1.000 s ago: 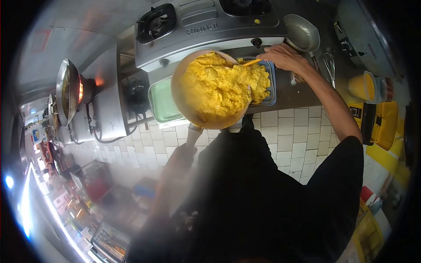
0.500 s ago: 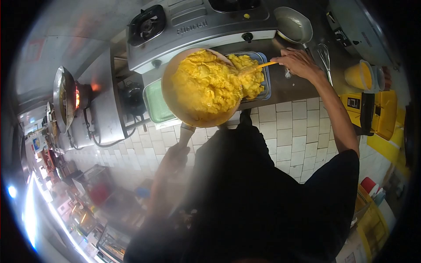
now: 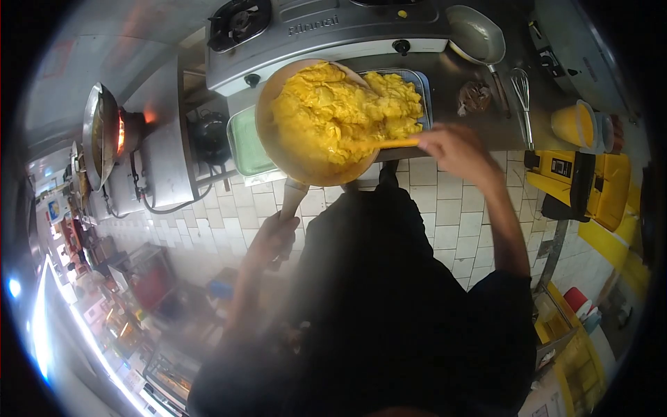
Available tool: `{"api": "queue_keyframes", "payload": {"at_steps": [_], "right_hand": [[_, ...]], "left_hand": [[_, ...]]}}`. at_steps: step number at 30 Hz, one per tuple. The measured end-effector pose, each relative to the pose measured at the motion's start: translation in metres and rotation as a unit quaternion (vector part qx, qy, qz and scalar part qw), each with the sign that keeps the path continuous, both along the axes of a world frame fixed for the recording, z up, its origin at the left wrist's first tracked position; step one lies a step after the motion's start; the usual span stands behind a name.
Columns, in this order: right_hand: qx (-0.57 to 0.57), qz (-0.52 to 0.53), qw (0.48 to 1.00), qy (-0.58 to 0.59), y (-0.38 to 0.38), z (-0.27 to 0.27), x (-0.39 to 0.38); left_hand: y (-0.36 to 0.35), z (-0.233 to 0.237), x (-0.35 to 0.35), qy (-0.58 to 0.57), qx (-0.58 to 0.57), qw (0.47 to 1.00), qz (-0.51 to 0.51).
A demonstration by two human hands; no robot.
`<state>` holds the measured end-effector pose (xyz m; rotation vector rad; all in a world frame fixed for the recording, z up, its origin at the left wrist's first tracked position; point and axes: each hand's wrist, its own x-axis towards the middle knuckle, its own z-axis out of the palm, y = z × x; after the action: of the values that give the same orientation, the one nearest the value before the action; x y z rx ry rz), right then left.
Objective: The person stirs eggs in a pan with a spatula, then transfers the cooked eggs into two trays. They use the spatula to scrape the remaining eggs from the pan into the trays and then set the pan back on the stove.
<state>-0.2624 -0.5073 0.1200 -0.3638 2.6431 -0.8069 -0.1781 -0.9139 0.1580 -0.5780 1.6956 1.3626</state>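
Observation:
My left hand [image 3: 274, 236] grips the handle of a frying pan [image 3: 281, 149] that is tilted over a metal tray [image 3: 422, 87] on the steel counter. Yellow scrambled egg [image 3: 333, 115] fills the pan and spills into the tray. My right hand [image 3: 451, 147] holds an orange spatula [image 3: 389, 144] whose tip rests in the egg at the pan's near edge. My black shirt hides the space below the pan.
A two-burner gas stove [image 3: 313, 31] stands behind the pan. A green tray [image 3: 246, 146] lies left of it. A ladle [image 3: 479, 35], a whisk [image 3: 522, 94] and a yellow jug [image 3: 573, 124] are on the right. At far left a wok [image 3: 97, 142] sits over a flame.
My right hand has drawn back from the tray's far side to the near edge of the pan, bringing the spatula with it. More egg now lies in the tray.

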Motion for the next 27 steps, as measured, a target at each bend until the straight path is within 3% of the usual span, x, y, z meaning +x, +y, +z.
{"api": "queue_keyframes", "payload": {"at_steps": [4, 6, 10, 14, 19, 25, 27], "right_hand": [[0.064, 0.037, 0.997, 0.030, -0.047, -0.016, 0.039], [0.080, -0.063, 0.992, 0.068, -0.062, -0.041, 0.052], [0.117, -0.133, 0.975, 0.137, -0.064, -0.079, 0.066], [0.124, -0.177, 0.971, 0.106, -0.056, -0.082, 0.068], [0.114, -0.233, 0.954, 0.151, -0.047, -0.081, 0.073], [0.123, -0.230, 0.957, 0.125, -0.022, -0.076, 0.064], [0.113, -0.241, 0.957, 0.113, -0.017, -0.078, 0.066]], "left_hand": [[0.003, 0.001, -0.001, 0.012, -0.024, 0.999, -0.026], [0.002, -0.002, -0.001, 0.011, -0.013, 1.000, -0.013], [0.002, -0.006, 0.003, 0.023, -0.013, 0.999, -0.018], [0.007, -0.001, 0.001, 0.028, -0.026, 0.999, -0.022], [0.007, -0.001, 0.004, 0.019, -0.027, 0.999, 0.001], [0.001, 0.003, 0.006, 0.017, -0.019, 0.999, -0.023], [-0.003, -0.004, 0.012, 0.099, -0.067, 0.988, -0.100]]}}
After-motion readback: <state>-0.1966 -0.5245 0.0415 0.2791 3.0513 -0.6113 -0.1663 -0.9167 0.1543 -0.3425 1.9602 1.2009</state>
